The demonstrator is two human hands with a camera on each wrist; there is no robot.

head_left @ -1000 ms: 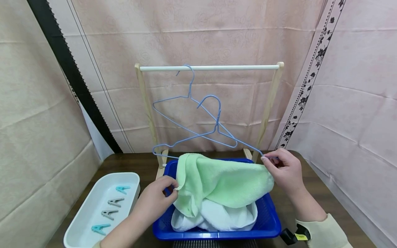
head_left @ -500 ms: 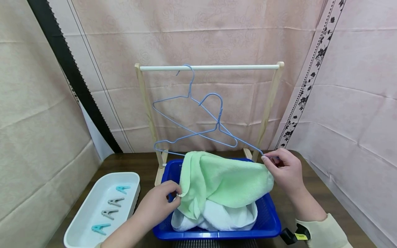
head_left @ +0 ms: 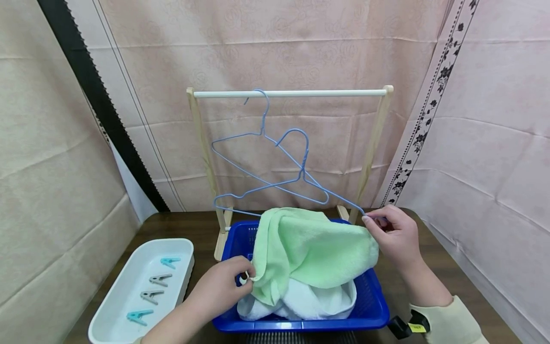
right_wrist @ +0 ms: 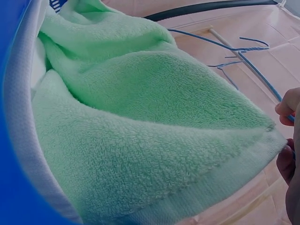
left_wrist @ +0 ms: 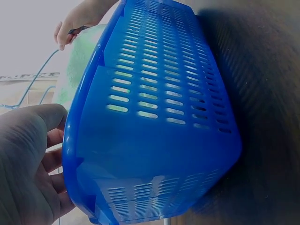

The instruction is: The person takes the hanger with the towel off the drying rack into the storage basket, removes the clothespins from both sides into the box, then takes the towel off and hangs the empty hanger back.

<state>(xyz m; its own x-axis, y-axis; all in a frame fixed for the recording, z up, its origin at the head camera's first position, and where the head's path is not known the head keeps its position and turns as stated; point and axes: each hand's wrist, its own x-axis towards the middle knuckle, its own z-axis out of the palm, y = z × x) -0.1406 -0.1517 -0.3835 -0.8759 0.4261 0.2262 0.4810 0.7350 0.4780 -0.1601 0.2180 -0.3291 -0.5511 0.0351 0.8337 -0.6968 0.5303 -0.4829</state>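
Note:
A light green towel hangs over the bottom bar of a blue wire hanger, above a blue basket. With thumb and fingers, my right hand pinches the hanger's right corner, close to the towel's edge. My left hand pinches the towel's lower left edge at the basket's left side. In the left wrist view that hand's fingers are partly hidden behind the basket rim. The right wrist view shows the towel folded, one corner reaching up to the right fingers.
A second blue hanger hangs from the white bar of a wooden rack behind the basket. White cloth lies in the basket under the green towel. A white tray with several clothespins stands at the left of the brown table.
My left hand has shifted right and downward with the towel's left edge, which has slid right along the hanger. The held hanger's left end rose slightly. My right hand stays in place.

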